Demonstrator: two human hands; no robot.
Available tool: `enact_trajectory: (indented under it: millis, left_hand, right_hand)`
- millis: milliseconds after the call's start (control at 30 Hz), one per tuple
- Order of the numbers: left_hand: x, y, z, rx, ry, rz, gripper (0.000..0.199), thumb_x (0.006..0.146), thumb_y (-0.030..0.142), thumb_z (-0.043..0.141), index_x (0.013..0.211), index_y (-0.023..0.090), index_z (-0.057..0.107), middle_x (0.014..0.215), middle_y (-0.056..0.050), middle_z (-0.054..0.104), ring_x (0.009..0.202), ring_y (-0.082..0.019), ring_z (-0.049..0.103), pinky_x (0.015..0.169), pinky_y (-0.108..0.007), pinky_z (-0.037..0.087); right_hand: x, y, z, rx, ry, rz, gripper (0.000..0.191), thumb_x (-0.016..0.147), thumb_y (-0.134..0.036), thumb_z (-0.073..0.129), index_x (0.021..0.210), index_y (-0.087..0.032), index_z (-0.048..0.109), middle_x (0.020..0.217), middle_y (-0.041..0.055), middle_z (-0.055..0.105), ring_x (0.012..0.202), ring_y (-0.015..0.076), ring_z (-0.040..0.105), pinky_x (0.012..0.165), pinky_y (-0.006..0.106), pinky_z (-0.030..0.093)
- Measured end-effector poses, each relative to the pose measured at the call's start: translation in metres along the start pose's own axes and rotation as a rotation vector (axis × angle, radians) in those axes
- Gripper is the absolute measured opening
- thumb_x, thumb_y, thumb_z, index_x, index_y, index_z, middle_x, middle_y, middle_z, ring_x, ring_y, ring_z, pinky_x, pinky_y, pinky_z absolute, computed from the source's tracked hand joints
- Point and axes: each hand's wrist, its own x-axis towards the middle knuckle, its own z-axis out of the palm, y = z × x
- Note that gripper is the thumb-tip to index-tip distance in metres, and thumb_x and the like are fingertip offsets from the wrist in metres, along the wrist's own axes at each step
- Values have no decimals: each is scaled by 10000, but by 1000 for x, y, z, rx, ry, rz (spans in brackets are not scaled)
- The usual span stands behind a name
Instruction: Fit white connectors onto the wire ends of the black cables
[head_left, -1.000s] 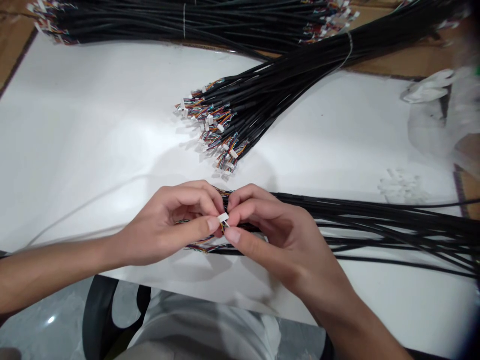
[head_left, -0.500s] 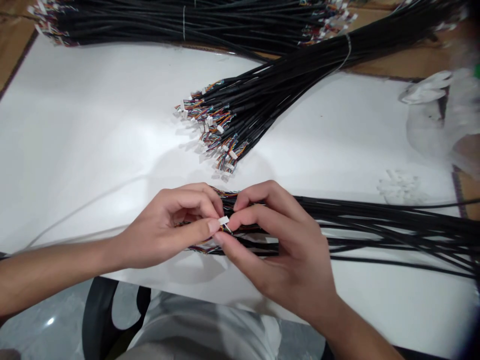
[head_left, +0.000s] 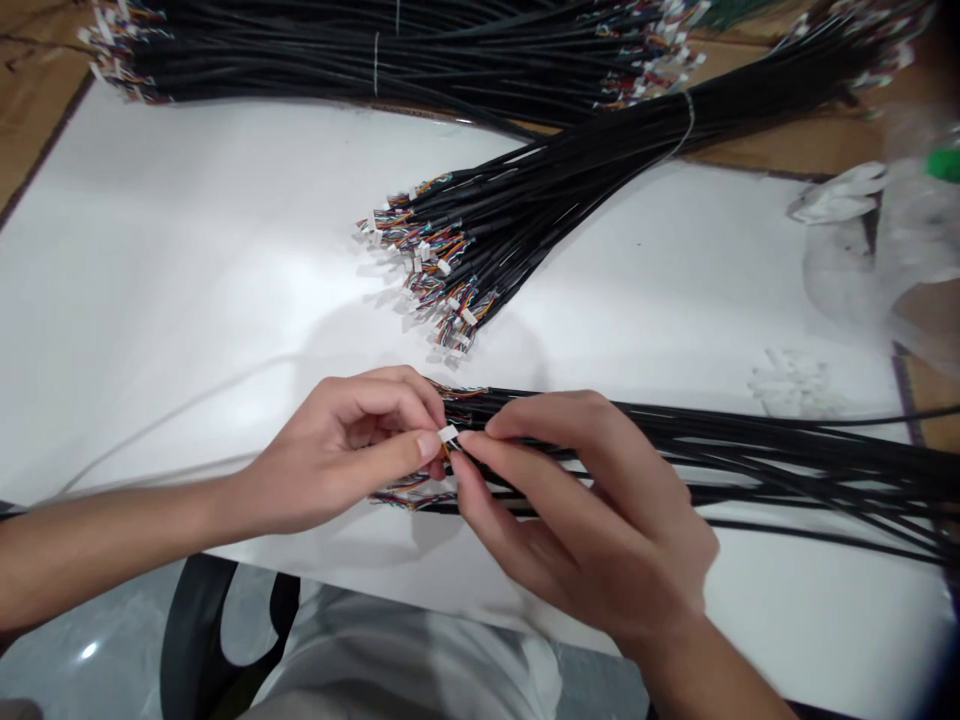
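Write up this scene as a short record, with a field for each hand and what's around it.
Left hand: pinches a small white connector at the thumb tip
Right hand: fingertips at the connector, above a loose bundle of black cables
Nearby: a tied bundle of black cables with colored wires ending in white connectors
Surface: white sheet

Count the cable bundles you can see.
3: top bundle along the far edge, centre bundle fanned out mid-sheet, right bundle held at its connector end. More may lie out of frame.
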Motion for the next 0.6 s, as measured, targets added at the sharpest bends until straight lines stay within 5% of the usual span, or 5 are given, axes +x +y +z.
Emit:
enact_trajectory:
  millis: [367, 500, 600]
  left_hand:
    - [0, -2, 3, 54, 18, -1, 179, 871, 140, 584, 695, 113, 608, 848, -7, 558, 744, -67, 542, 639, -141, 449]
    - [1, -3, 2, -9, 21, -34, 183, 869, 140, 593, 688, 115, 614, 824, -1, 570, 717, -60, 537, 619, -138, 437]
    - [0, -3, 2, -70, 30, -44, 170, 873, 155, 604, 710, 119, 642, 846, -4, 575, 729, -65, 560, 638, -145, 455]
  right_hand:
    - [3, -5, 1, -170, -22, -164, 153, 750, -40, 636, 770, -191, 645, 665, 18, 679, 551, 135, 559, 462, 276, 469]
    - [-3, -4, 8, -158, 30, -120, 133, 758, -40, 658, 765, -173, 649, 677, 39, 663, 614, 143, 580, 495, 263, 492]
    - [-2, -5, 12, 3, 111, 59, 135, 730, -21, 678, 777, -147, 665, 715, 54, 631, 639, 125, 583, 529, 238, 505]
